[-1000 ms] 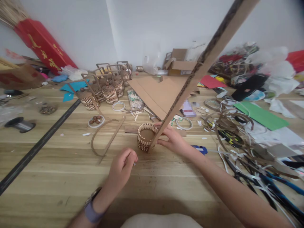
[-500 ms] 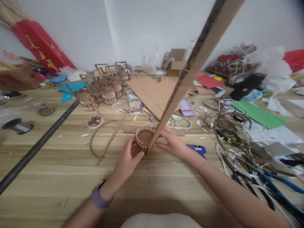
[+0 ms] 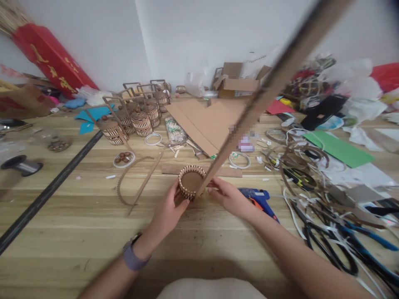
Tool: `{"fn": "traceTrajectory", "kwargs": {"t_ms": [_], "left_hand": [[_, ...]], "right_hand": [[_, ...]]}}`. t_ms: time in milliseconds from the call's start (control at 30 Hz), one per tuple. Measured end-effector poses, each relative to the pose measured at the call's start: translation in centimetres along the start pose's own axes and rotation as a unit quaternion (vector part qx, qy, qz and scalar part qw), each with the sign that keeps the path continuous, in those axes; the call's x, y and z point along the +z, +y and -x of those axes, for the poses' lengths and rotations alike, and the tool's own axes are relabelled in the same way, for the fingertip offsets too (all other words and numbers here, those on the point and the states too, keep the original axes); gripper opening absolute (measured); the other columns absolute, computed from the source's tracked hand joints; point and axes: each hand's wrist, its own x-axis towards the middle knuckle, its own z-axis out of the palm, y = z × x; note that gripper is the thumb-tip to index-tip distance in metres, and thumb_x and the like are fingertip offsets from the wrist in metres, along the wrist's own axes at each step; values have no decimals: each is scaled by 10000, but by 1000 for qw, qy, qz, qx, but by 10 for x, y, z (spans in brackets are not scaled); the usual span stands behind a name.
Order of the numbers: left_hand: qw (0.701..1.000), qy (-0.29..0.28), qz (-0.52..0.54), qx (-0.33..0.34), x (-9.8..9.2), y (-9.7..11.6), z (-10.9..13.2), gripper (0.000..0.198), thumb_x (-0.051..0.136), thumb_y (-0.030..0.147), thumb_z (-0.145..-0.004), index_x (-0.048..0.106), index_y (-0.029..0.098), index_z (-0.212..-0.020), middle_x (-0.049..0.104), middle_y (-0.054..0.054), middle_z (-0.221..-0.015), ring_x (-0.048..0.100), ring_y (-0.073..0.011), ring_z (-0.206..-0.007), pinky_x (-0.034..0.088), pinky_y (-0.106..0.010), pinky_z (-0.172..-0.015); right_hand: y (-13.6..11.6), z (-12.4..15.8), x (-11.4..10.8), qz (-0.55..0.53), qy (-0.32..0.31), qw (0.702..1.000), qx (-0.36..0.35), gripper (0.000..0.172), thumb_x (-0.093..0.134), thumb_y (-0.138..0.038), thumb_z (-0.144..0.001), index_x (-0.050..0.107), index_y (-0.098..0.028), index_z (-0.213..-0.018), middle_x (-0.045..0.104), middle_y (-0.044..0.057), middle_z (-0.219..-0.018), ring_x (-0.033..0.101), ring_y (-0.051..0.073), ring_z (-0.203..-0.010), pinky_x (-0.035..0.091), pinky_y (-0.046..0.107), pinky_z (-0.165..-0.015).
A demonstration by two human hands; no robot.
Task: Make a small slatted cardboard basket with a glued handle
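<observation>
A small round basket (image 3: 192, 181) of light and dark slats with a brown bottom stands in front of me. My left hand (image 3: 166, 209) is closed on its left side, thumb at the near rim. A long cardboard strip (image 3: 232, 143) rises from the basket's near right side, slanting up to the right; its upper part is blurred. Beside the strip's lower end is my right hand (image 3: 232, 198), finger and thumb apart; whether its fingertips touch the strip I cannot tell. A blue and orange glue gun (image 3: 260, 199) lies behind this hand, partly covered by it.
Several lidded slatted baskets (image 3: 141, 123) with tall handles stand back left. Cardboard sheets (image 3: 202, 124) lie behind the work. Pliers (image 3: 370, 236), cords and strips clutter the right. On the left are a curved toothed strip (image 3: 119, 189), a ring with brown beads (image 3: 124, 158) and a wire spool (image 3: 21, 165).
My right hand has drawn back to the right, with its fingers off the basket rim. The strip leans further right. More of the glue gun shows. My left hand keeps its hold.
</observation>
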Motion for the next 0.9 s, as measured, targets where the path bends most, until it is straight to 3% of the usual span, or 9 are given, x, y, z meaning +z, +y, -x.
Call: {"fn": "traceTrajectory", "kwargs": {"t_ms": [167, 333, 433, 533, 600, 667, 800, 900], "left_hand": [[1000, -21, 5, -17, 4, 3, 5, 562, 615, 211, -792, 463, 160, -1331, 547, -162, -1421, 566, -271, -1286, 443, -484, -1113], [999, -27, -25, -22, 2, -3, 7, 646, 609, 234, -809, 413, 153, -1418, 528, -161, -1442, 568, -275, -1280, 445, -479, -1108], [995, 17, -102, -8, -6, 2, 7, 649, 621, 244, -813, 436, 156, -1428, 481, -155, -1489, 474, -300, -1367, 351, -509, -1168], [986, 54, -148, 49, -16, 19, 7, 592, 617, 298, -865, 466, 209, -1430, 425, -106, -1541, 366, -287, -1441, 249, -504, -1218], [988, 10, -117, 98, -20, 36, 5, 533, 603, 338, -907, 494, 254, -1422, 444, -73, -1533, 366, -268, -1443, 247, -473, -1224], [987, -84, -57, 124, -19, 54, 0, 488, 621, 359, -916, 542, 277, -1391, 472, -61, -1515, 389, -265, -1431, 268, -446, -1218], [954, -270, 77, 103, -5, 83, -11, 501, 678, 354, -891, 574, 255, -1371, 526, -94, -1469, 435, -278, -1402, 343, -435, -1178], [936, -332, 70, 90, 4, 93, -18, 417, 654, 302, -907, 623, 254, -1320, 567, -92, -1429, 488, -261, -1364, 394, -412, -1138]], "right_hand": [[-14, 15, 5, -16, 22, 999, 28, 401, 467, -187, -914, 565, -222, -1301, 716, 103, -1192, 676, 233, -1102, 547, 427, -943], [-17, 18, 7, -22, 27, 998, 48, 412, 477, -198, -907, 573, -229, -1306, 716, 97, -1198, 688, 235, -1072, 569, 400, -893], [-14, 20, 5, 0, 39, 998, 53, 415, 476, -215, -908, 580, -222, -1310, 700, 108, -1237, 681, 247, -1089, 546, 421, -940], [-7, 23, 3, 25, 55, 997, 57, 412, 471, -242, -922, 575, -213, -1319, 661, 126, -1307, 662, 252, -1125, 515, 451, -991], [-2, 25, 2, 31, 57, 996, 55, 409, 468, -246, -932, 568, -219, -1328, 642, 127, -1334, 645, 242, -1156, 498, 453, -1014], [2, 26, 2, 31, 61, 996, 55, 418, 468, -246, -936, 551, -226, -1345, 630, 125, -1351, 634, 232, -1173, 491, 448, -1022], [3, 28, 0, 38, 78, 995, 51, 430, 465, -252, -939, 534, -208, -1361, 623, 138, -1357, 636, 234, -1166, 484, 458, -1024], [-3, 31, -5, 73, 93, 993, 32, 400, 473, -253, -938, 568, -211, -1325, 633, 136, -1345, 610, 253, -1212, 470, 474, -1033]]}}
